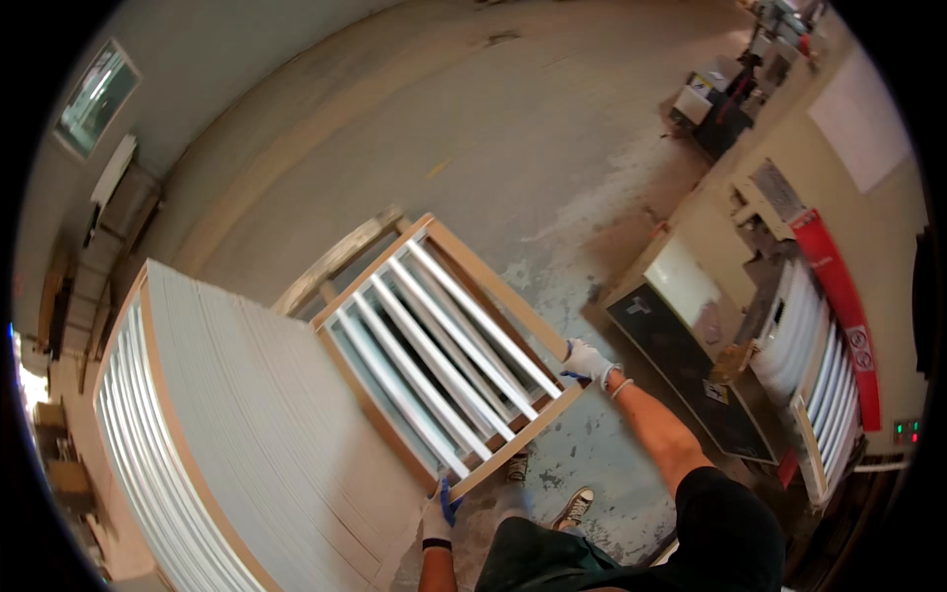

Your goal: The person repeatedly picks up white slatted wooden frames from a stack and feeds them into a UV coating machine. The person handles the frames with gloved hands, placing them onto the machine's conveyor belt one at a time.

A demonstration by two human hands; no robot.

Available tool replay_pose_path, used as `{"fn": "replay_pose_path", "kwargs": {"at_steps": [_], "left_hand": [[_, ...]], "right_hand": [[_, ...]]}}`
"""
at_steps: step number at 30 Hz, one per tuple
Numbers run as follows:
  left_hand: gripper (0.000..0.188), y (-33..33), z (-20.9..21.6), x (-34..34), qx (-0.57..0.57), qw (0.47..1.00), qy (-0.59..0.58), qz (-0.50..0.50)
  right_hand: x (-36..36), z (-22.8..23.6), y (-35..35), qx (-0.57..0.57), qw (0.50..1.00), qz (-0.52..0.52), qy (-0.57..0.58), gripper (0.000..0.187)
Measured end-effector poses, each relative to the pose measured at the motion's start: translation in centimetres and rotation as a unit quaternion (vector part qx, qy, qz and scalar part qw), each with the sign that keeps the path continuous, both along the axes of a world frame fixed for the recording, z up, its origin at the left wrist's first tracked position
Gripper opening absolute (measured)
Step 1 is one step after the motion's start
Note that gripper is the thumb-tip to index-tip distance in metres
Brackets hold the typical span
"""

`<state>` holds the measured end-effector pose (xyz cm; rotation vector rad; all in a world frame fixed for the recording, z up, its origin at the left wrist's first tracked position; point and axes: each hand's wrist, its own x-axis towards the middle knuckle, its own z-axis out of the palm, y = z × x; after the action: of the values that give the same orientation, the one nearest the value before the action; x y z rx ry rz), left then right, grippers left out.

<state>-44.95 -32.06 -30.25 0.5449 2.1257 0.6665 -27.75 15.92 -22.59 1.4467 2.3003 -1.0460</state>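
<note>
Low in front of me is a rectangular panel (443,357) with a brown edge and several shiny silver slats across it. My left hand (440,511), in a white and blue glove, is closed on its near left corner. At the near right corner, my right hand (589,362), gloved alike, grips the edge with the arm stretched out. Dark gaps show between the slats; whether another panel lies directly underneath I cannot tell. Left of the panel rises a tall stack of similar panels (256,365), its pale layered side toward me.
A wooden pallet (340,255) shows behind the panel. To the right stand a machine with a dark front (681,370), a red strip (837,306) and another slatted panel (827,419). Carts or racks (99,266) line the far left wall. My shoe (575,507) is on the worn floor.
</note>
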Motion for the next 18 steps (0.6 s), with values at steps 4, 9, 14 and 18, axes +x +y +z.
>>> {"fn": "replay_pose_path", "kwargs": {"at_steps": [4,9,14,18], "left_hand": [[0.059,-1.2,2.7,0.6,0.076,0.965,-0.173,0.18],[0.06,0.5,11.3,3.6,0.085,0.968,0.156,-0.179],[0.041,4.1,20.2,9.4,0.182,0.98,-0.06,-0.057],[0.035,7.0,27.5,13.0,0.19,0.945,0.093,-0.25]], "right_hand": [[1.8,8.5,-1.9,-0.006,0.999,-0.029,0.035,0.038],[9.9,18.7,-5.2,0.084,0.995,-0.043,0.014,0.047],[24.3,27.8,-11.6,0.116,0.97,-0.197,0.079,0.046],[35.5,32.3,-20.3,0.209,0.925,-0.302,0.095,0.049]]}}
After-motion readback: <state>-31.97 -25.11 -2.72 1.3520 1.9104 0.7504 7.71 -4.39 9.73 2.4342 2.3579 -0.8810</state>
